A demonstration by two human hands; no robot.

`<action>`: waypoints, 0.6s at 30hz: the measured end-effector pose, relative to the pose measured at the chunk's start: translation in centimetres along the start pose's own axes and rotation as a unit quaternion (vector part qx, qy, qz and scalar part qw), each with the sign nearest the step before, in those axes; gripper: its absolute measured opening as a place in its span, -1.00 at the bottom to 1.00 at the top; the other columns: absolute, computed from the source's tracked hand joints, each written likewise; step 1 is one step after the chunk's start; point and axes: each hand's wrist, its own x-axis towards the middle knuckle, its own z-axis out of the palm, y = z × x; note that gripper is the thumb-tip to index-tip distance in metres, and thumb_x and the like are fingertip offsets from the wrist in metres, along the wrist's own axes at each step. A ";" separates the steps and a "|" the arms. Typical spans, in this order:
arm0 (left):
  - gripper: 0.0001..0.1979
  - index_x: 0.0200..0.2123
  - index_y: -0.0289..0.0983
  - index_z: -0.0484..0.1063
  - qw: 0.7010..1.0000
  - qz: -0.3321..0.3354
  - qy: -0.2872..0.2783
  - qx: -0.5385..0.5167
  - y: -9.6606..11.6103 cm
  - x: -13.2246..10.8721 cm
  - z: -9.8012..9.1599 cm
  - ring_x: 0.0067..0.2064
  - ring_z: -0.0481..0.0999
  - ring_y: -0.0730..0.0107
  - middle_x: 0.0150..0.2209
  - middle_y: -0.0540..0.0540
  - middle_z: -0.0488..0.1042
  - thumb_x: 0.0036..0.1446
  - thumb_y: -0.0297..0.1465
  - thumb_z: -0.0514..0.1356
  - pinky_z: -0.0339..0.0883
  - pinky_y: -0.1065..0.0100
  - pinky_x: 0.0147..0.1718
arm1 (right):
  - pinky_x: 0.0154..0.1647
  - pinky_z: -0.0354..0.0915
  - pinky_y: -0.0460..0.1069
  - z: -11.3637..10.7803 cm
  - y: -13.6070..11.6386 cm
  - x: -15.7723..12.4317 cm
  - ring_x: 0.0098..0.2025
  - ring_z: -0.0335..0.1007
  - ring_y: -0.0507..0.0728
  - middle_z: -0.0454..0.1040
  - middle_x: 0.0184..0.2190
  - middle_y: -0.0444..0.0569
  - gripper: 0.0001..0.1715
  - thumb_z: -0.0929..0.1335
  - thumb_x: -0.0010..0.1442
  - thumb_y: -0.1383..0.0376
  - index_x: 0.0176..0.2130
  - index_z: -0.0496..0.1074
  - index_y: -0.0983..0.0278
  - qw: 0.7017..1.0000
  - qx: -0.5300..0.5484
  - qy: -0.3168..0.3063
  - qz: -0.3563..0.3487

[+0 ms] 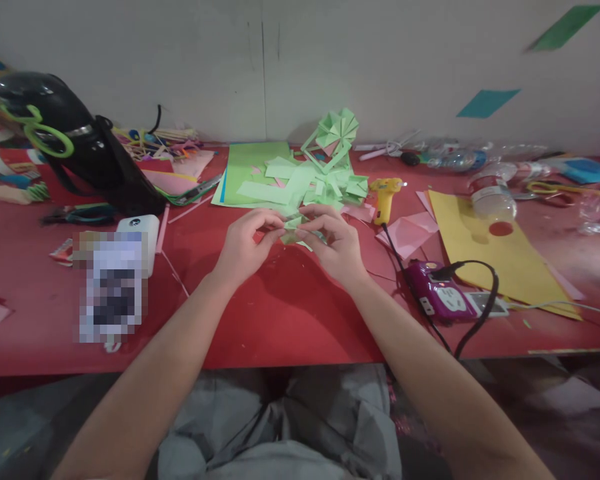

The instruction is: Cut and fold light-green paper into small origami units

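Between my two hands is a small piece of folded light green paper, held just above the red table. My left hand pinches its left side between thumb and fingers. On the right side, my right hand grips it the same way. The fingertips hide part of the paper. Just beyond them lie several light green folded paper pieces and flat strips. A round, pleated green paper shape stands behind these, near the wall.
Right of my hands are a yellow glue gun, pink paper, a purple power strip with cables and a plastic bottle on yellow paper. Leftward stand a black bottle-like object and a white power bank.
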 end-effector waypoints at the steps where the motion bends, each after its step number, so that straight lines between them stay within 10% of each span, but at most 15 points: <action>1: -0.92 -0.32 -0.24 0.47 1.000 0.001 0.001 0.008 -0.1 0.0 0.0 -0.14 0.57 0.30 -0.20 -0.12 0.58 0.21 -0.37 0.23 0.46 0.27 -0.12 | 0.09 0.35 0.18 0.0 0.0 0.0 0.04 0.44 0.19 0.49 -0.03 0.00 -0.87 0.44 0.20 0.19 -0.35 0.52 0.17 1.000 0.003 -0.001 0.000; 18: -0.68 -0.34 -0.28 0.57 0.977 -0.181 -0.060 -0.097 0.3 0.6 -1.1 -0.30 0.55 0.32 -0.34 -0.09 0.59 0.17 -0.12 0.26 0.46 0.33 -0.30 | 0.09 0.35 0.18 -0.3 -0.2 0.1 0.04 0.46 0.18 0.54 -0.05 0.00 -0.88 0.46 0.19 0.18 -0.34 0.52 0.17 0.999 0.036 -0.033 0.008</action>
